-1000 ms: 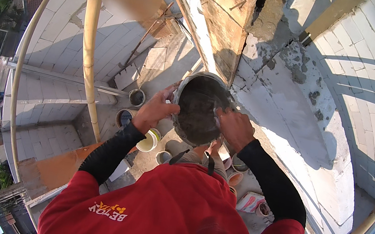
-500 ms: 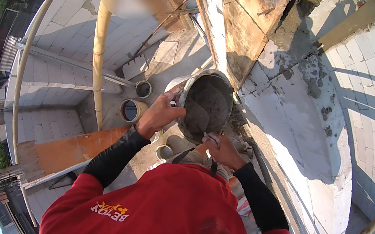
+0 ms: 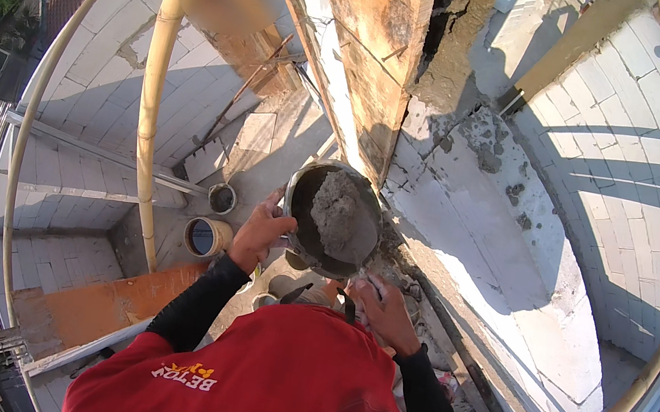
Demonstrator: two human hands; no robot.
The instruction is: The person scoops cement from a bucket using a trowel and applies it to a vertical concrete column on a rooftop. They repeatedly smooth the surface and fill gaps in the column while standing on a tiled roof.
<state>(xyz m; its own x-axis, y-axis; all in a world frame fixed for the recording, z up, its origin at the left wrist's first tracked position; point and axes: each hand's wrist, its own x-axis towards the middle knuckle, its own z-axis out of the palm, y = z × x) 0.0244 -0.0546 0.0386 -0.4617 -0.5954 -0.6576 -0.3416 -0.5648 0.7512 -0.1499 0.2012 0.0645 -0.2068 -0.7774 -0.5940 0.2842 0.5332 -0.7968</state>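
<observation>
My left hand (image 3: 261,234) grips the left rim of a dark round bucket (image 3: 300,223), fingers closed over its edge. In my right hand (image 3: 384,311), below the bucket's near right side, is the handle of a trowel (image 3: 359,248). Its grey blade reaches over the bucket's mouth and carries a thick heap of wet grey mortar (image 3: 335,209). The heap and blade hide much of the bucket's inside, so how much mortar lies beneath cannot be seen.
Ahead stands wooden formwork (image 3: 376,46) with nails sticking out. A white block wall top (image 3: 503,228) slants along my right. To the left are a bamboo pole (image 3: 155,87), a pail of dark liquid (image 3: 205,237), a smaller bucket (image 3: 222,198) and an orange board (image 3: 113,287).
The trowel, earlier low among the mortar in the bucket, now holds up a heaped load. My left hand keeps its grip on the rim. The whole view has shifted slightly.
</observation>
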